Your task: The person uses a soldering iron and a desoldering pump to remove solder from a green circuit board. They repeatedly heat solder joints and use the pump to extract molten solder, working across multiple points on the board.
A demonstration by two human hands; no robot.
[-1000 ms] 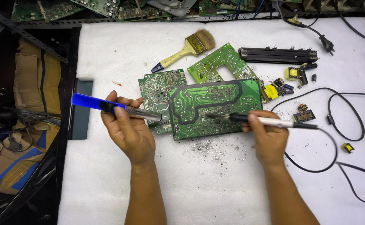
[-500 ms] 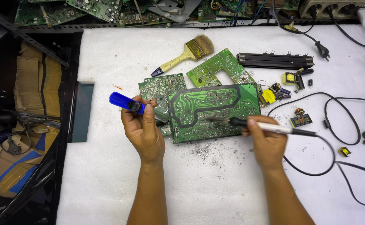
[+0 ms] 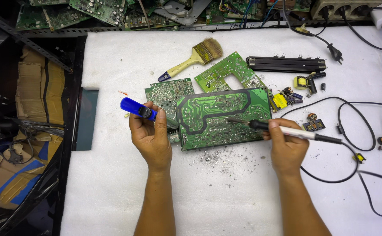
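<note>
Head view: looking straight down on a white foam-covered bench (image 3: pixel 112 65), two bare hands at work on circuit boards.
Main board: large green rectangular circuit board (image 3: pixel 223 118), solder side up, flat at bench centre, lying partly over a smaller green board (image 3: pixel 167 94) at its left.
Right hand (image 3: pixel 287 146): fingers wrapped round a white-handled soldering iron with black grip (image 3: pixel 287 130); tip rests on or just above the board's mid-right area, contact too fine to tell.
Left hand (image 3: pixel 151 135): fingers closed on a blue-bodied desoldering pump (image 3: pixel 141 110), nozzle end pointing at the board's left edge, apart from the iron tip.
Progress: grey flecks of solder debris (image 3: pixel 213 157) lie scattered on the foam just below the board; loose parts with yellow-taped small transformers (image 3: pixel 287 98) sit just right of it. Judged from this, some desoldering is done; how many joints remain cannot be told.
Surroundings: third green board with a notch (image 3: pixel 228 72) behind; yellow-handled paintbrush (image 3: pixel 195 59) above left; long black finned heat sink (image 3: pixel 287 64) upper right; black cables (image 3: pixel 352 126) looping at right.
</note>
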